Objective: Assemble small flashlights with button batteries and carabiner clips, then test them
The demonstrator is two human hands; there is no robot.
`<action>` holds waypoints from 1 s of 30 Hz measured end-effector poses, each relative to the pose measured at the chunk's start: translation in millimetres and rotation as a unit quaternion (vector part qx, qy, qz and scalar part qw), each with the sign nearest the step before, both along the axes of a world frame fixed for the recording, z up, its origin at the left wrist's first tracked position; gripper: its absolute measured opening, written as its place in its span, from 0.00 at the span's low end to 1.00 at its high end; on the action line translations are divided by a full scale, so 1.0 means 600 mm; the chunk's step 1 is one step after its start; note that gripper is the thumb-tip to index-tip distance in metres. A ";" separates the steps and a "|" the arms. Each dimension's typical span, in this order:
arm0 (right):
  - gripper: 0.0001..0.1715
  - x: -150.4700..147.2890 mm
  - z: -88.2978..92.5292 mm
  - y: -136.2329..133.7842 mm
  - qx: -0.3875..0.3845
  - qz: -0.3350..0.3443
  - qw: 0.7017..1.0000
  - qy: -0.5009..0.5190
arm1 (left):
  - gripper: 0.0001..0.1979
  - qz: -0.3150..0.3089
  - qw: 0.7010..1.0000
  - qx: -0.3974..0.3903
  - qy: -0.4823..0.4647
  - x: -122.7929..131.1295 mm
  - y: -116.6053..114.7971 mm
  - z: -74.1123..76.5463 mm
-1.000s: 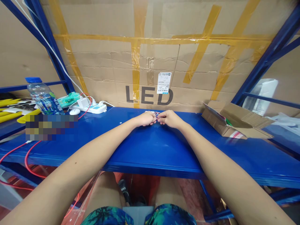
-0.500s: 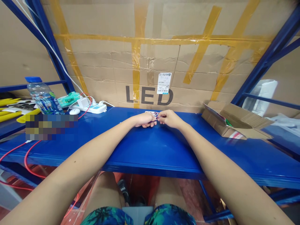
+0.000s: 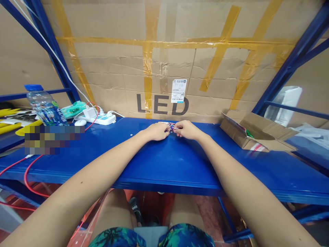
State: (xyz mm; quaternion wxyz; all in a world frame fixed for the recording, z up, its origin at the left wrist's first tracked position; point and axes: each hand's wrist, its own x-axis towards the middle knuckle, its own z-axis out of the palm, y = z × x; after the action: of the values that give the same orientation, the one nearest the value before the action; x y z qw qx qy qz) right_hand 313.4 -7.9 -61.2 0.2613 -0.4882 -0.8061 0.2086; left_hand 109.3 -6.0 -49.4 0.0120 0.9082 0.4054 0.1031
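Here, left hand [image 3: 156,131] and right hand [image 3: 186,129] pinch small parts [image 3: 171,127] on shelf [image 3: 164,164] before cardboard [image 3: 115,68].

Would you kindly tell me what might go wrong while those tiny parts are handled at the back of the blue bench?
The small coloured parts pinched between the left hand and right hand could slip and scatter across the blue bench.
The water bottle stands near the power strip; knocked over, it might leak onto it.
The red cable loops below the bench edge and could snag a leg.
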 end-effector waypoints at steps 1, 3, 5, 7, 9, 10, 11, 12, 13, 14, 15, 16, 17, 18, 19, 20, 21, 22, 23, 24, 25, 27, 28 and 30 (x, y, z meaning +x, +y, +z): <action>0.07 0.000 0.000 0.000 -0.001 -0.003 1.000 -0.001 | 0.12 0.005 1.000 0.020 0.020 0.001 -0.003 0.001; 0.07 0.000 0.002 -0.001 -0.004 -0.011 1.000 -0.003 | 0.12 0.009 0.997 0.050 0.056 0.003 -0.008 0.003; 0.07 0.000 0.003 -0.002 -0.009 -0.012 1.000 -0.008 | 0.11 0.003 0.993 0.074 0.088 0.004 -0.012 0.007; 0.09 0.000 0.005 -0.004 -0.013 -0.007 1.000 -0.014 | 0.11 -0.014 0.989 0.095 0.111 0.004 -0.014 0.010; 0.09 -0.001 0.005 -0.005 -0.016 -0.001 1.000 -0.019 | 0.10 -0.037 0.986 0.106 0.120 0.003 -0.014 0.011; 0.09 -0.001 0.005 -0.005 -0.017 0.000 1.000 -0.020 | 0.10 -0.049 0.986 0.106 0.119 0.002 -0.013 0.012; 0.09 -0.001 0.004 -0.005 -0.018 0.000 1.000 -0.019 | 0.10 -0.060 0.986 0.104 0.117 0.002 -0.012 0.012; 0.09 -0.001 0.004 -0.005 -0.018 0.000 1.000 -0.018 | 0.10 -0.071 0.986 0.100 0.114 0.002 -0.011 0.012; 0.08 -0.001 0.004 -0.005 -0.018 -0.001 1.000 -0.018 | 0.10 -0.084 0.986 0.096 0.110 0.002 -0.009 0.012; 0.08 0.000 0.003 -0.005 -0.018 -0.001 1.000 -0.018 | 0.11 -0.097 0.985 0.093 0.105 0.001 -0.007 0.011; 0.08 0.000 0.003 -0.005 -0.018 -0.001 1.000 -0.018 | 0.11 -0.109 0.985 0.090 0.101 0.001 -0.005 0.011; 0.08 0.000 0.003 -0.005 -0.018 0.000 1.000 -0.018 | 0.12 -0.118 0.984 0.088 0.096 0.001 -0.004 0.010; 0.08 0.000 0.003 -0.005 -0.018 0.000 1.000 -0.017 | 0.12 -0.124 0.984 0.087 0.093 0.001 -0.003 0.010; 0.08 0.000 0.003 -0.005 -0.019 0.001 1.000 -0.016 | 0.12 -0.128 0.984 0.085 0.091 0.001 -0.002 0.010; 0.07 0.000 0.004 -0.006 -0.021 0.002 1.000 -0.014 | 0.12 -0.129 0.984 0.083 0.089 0.001 -0.002 0.010; 0.07 0.000 0.004 -0.006 -0.022 0.002 1.000 -0.013 | 0.12 -0.129 0.985 0.081 0.087 0.001 -0.002 0.010; 0.07 -0.001 0.005 -0.006 -0.023 0.001 1.000 -0.012 | 0.12 -0.127 0.985 0.078 0.084 0.000 -0.002 0.010; 0.07 -0.001 0.005 -0.007 -0.024 0.000 1.000 -0.010 | 0.12 -0.124 0.986 0.074 0.081 -0.001 -0.001 0.010; 0.07 -0.002 0.006 -0.007 -0.026 -0.001 1.000 -0.009 | 0.11 -0.120 0.987 0.070 0.079 -0.003 0.000 0.011; 0.07 -0.002 0.006 -0.008 -0.029 -0.003 1.000 -0.007 | 0.11 -0.115 0.988 0.066 0.076 -0.005 0.001 0.011; 0.07 -0.003 0.007 -0.008 -0.033 -0.005 0.999 -0.006 | 0.10 -0.110 0.989 0.061 0.075 -0.007 0.003 0.011; 0.07 -0.004 0.007 -0.009 -0.042 -0.007 0.999 -0.003 | 0.09 -0.104 0.990 0.048 0.077 -0.012 0.009 0.011; 0.07 -0.004 0.008 -0.009 -0.045 -0.007 0.999 -0.001 | 0.09 -0.101 0.991 0.040 0.079 -0.015 0.013 0.011; 0.08 -0.005 0.008 -0.010 -0.047 -0.006 0.999 -0.001 | 0.09 -0.095 0.992 0.028 0.082 -0.019 0.018 0.011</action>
State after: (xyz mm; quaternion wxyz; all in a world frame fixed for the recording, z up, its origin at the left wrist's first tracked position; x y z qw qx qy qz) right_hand 310.5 -13.8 -56.5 0.2388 -0.5054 -0.7923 0.2445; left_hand 97.9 5.0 -43.0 -0.0366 0.9480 0.3138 0.0374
